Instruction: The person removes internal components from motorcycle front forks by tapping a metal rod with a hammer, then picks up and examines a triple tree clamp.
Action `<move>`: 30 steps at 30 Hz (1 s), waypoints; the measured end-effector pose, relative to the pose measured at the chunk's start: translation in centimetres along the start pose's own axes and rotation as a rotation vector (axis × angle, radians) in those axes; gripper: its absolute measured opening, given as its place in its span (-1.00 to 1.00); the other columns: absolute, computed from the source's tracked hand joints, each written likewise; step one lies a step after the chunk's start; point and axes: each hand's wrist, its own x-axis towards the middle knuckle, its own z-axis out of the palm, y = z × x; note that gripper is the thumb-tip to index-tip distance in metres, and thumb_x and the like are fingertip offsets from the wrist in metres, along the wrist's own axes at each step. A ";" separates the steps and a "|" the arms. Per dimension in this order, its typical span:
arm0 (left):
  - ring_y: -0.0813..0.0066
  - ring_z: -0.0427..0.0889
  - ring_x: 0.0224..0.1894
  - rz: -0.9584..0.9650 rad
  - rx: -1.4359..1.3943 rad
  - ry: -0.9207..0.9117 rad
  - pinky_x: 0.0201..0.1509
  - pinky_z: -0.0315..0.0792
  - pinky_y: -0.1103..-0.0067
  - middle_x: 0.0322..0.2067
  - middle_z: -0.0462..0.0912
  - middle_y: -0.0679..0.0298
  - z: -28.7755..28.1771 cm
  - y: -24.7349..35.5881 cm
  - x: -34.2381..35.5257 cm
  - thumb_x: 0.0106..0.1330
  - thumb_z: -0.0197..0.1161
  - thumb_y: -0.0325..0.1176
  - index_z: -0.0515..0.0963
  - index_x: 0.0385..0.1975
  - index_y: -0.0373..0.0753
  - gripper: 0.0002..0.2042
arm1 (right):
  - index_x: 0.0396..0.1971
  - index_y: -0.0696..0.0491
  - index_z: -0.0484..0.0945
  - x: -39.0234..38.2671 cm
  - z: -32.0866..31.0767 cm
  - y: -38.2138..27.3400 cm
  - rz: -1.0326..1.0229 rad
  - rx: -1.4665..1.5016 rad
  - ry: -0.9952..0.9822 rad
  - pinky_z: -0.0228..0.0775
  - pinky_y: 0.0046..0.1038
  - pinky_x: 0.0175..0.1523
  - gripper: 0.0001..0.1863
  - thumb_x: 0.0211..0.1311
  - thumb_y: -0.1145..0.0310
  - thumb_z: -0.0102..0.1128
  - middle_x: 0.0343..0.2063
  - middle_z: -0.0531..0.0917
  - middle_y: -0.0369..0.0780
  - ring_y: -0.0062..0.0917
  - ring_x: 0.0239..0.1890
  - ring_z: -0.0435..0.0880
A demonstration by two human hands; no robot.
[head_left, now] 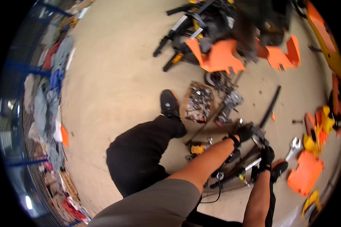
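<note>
My black-gloved left hand (245,132) is closed on a grey metal part (258,137), which joins a long dark tube (271,106) slanting up to the right. Just below it, my gloved right hand (267,154) is closed against the lower side of the same part. Motion blur hides the exact finger positions. Under my forearms lie more dark frame pieces and a silver tube (252,164). A yellow-and-black power tool (197,149) rests on the floor left of my left forearm. To the right of my right hand lies a large silver wrench (293,148).
Beyond my hands stands a cardboard box (183,109) of small metal parts, beside a grey mechanical unit (233,99). Dark frames and orange panels (221,56) are heaped farther off. Another orange panel (306,172) lies right. Cloths and scraps line a blue rack (17,70) on the left.
</note>
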 end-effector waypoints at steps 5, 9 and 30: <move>0.29 0.64 -0.37 0.179 0.074 -0.150 -0.31 0.47 0.45 -0.38 0.56 0.03 -0.8 -5.9 -1.7 0.33 0.06 -0.36 0.53 -0.24 -0.30 -0.83 | -0.19 0.11 0.71 -6.8 1.4 -1.7 0.092 0.067 0.117 0.54 -0.38 -0.31 -0.70 0.24 0.25 0.15 -0.47 0.73 -0.17 -0.51 -0.47 0.68; 0.37 0.66 -0.53 0.166 -0.119 -0.129 -0.47 0.50 0.48 -0.55 0.57 0.11 -1.6 -5.7 -4.8 0.33 0.04 -0.45 0.53 -0.43 -0.29 -0.85 | -0.26 0.23 0.66 -13.2 4.2 -0.8 0.210 0.168 0.355 0.56 -0.39 -0.37 -0.69 0.19 0.26 0.22 -0.52 0.73 -0.15 -0.48 -0.51 0.72; 0.55 0.64 -0.46 -0.321 -0.298 -0.344 -0.41 0.51 0.60 -0.46 0.62 0.32 -0.9 -3.4 -15.7 0.40 0.05 -0.30 0.58 -0.33 -0.23 -0.80 | -0.06 0.29 0.46 -26.6 9.8 -5.0 0.604 -0.149 0.208 0.55 -0.24 -0.14 -0.26 -0.06 -0.03 0.46 -0.26 0.68 0.06 -0.14 -0.22 0.72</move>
